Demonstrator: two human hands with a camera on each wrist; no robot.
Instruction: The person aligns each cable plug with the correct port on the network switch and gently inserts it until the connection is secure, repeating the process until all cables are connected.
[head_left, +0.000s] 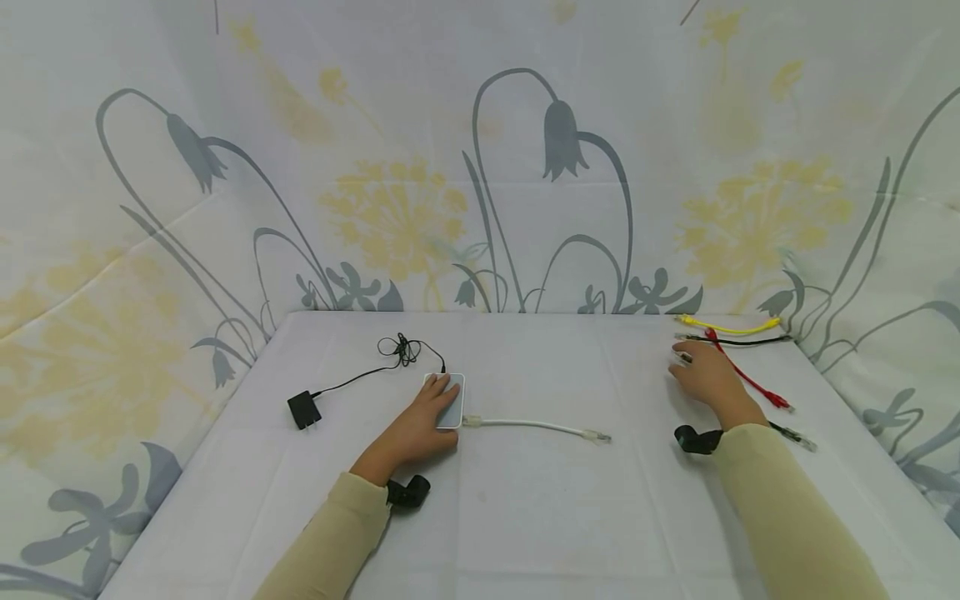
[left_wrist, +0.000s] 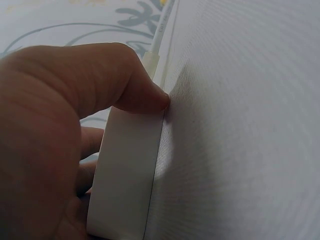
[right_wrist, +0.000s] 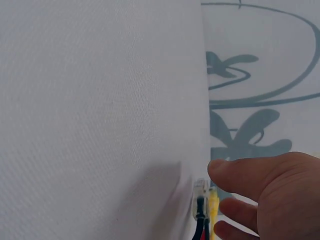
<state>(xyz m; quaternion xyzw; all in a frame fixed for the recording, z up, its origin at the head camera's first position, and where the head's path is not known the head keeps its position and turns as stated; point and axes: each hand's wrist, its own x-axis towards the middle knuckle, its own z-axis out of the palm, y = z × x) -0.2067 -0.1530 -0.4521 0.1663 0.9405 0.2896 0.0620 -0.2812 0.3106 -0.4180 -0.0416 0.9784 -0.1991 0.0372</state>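
Observation:
My left hand (head_left: 420, 427) grips a small white box (head_left: 452, 414), thumb on its near side and fingers over its top. A white network cable (head_left: 532, 423) runs from a corner of this box, its far clear plug lying loose on the table. In the left wrist view, the thumb lies beside the cable's plug at the box's wall (left_wrist: 130, 170). At the right, my right hand (head_left: 708, 375) is over a black network cable (head_left: 787, 432), thumb and fingers spread apart near its clear plug (right_wrist: 201, 192). The hand hides the cable's middle.
Beyond the right hand lie a red network cable (head_left: 750, 382), another black cable (head_left: 738, 342) and a yellow one (head_left: 727, 328). A black power adapter (head_left: 303, 409) lies at the left, its thin cord (head_left: 407, 350) coiled and running to the box. Patterned cloth (head_left: 420, 125) hangs behind the white table.

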